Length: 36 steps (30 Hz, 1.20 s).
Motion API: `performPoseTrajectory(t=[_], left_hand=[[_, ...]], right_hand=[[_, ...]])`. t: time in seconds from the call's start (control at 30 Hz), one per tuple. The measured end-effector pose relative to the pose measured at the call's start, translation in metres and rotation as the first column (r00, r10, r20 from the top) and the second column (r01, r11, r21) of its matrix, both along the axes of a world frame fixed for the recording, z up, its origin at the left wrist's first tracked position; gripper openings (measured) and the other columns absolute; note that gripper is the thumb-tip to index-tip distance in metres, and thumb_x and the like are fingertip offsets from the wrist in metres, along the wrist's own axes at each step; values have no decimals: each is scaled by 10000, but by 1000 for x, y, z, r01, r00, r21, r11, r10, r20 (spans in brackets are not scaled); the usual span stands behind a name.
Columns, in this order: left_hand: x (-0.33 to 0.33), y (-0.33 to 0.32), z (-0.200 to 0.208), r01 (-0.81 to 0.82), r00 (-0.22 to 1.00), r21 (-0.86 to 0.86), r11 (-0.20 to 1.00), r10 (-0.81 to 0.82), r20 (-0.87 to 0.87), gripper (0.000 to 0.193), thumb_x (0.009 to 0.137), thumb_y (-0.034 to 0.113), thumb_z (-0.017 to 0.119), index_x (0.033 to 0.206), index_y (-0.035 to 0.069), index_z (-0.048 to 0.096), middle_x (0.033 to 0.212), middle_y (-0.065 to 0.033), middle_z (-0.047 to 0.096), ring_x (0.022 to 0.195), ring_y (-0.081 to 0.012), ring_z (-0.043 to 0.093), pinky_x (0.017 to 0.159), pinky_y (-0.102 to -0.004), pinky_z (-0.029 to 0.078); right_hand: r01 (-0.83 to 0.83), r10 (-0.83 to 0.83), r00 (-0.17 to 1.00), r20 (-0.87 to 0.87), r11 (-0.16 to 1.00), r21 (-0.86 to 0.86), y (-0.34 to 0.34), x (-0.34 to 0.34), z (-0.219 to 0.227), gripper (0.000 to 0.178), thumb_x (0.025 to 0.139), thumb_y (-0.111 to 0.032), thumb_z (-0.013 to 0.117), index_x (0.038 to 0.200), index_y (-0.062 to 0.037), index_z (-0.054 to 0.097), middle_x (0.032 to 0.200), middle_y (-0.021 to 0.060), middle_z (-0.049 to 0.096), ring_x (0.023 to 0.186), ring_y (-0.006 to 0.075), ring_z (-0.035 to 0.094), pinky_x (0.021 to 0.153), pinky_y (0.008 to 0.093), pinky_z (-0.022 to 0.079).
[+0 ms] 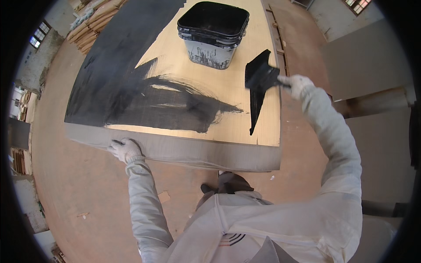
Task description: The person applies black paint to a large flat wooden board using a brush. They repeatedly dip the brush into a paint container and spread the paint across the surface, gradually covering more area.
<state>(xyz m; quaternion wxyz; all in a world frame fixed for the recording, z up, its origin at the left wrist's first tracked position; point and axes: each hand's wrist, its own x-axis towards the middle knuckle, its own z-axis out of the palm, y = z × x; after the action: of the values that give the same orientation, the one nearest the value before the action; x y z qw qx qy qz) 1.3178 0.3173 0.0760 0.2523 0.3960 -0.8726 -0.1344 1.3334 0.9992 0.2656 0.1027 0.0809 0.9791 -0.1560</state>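
My right hand (300, 85), in a white glove, is closed round the handle of a wide flat paint tool (262, 77) coated in black. Motion blur hides whether its head is a brush or a scraper. It is over a thick, wet strip of black paint (255, 111) on the right of the pale wood-grain panel (175, 57). At the near left edge of the panel stack, my gloved left hand (126, 150) rests with fingers apart. A small dark patch shows by its fingertips; I cannot make out what it is. Streaky black paint (105, 92) covers the panel's left part.
A square grey bucket (212, 55), its rim and inside black with paint, stands on the panel's far part. The panel tops a thick stack (175, 151). Long wooden pieces (94, 24) lie at the far left. Large grey boards (364, 61) stand at the right.
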Motion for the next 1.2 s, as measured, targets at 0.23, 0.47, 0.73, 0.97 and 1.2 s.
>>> performPoseTrajectory(t=[0.23,0.47,0.73,0.97,1.2], left_hand=[[-3,6,8,35,999,67,997,-35,5,585,1028,309,531,1550,45,526,1693,-291,344,1523,-460,397,1201,-540,413],[0,19,21,55,998,118,991,-57,16,624,1027,300,528,1586,27,474,1699,-309,312,1556,-492,335,1235,-549,373],[5,20,23,78,996,89,993,-74,-52,665,974,257,571,1577,-1,463,1697,-356,281,1567,-523,302,1244,-575,356],[0,29,34,96,994,100,990,-91,-62,665,963,230,577,1570,-14,456,1705,-347,265,1578,-490,305,1228,-562,385],[9,28,42,71,997,170,983,-71,-8,686,979,241,583,1600,4,415,1736,-314,215,1609,-457,252,1238,-554,374]], right_hand=[[-234,156,961,228,899,370,-82,165,31,501,995,-272,661,1493,-243,618,979,188,769,909,400,745,809,516,603],[-102,49,987,151,925,366,-131,212,27,477,1008,-295,647,1480,-229,628,970,157,768,899,391,746,813,526,596],[-128,115,991,62,950,286,-177,112,23,474,1008,-270,655,1480,-226,628,1151,188,764,1072,380,732,928,474,591],[-344,343,938,45,909,236,-251,-2,16,458,1032,-275,596,1468,-137,616,1379,149,713,1281,350,674,1086,453,548],[-420,411,907,89,871,256,-246,36,24,454,1024,-312,609,1462,-192,618,1195,142,772,1143,339,727,969,450,590]])
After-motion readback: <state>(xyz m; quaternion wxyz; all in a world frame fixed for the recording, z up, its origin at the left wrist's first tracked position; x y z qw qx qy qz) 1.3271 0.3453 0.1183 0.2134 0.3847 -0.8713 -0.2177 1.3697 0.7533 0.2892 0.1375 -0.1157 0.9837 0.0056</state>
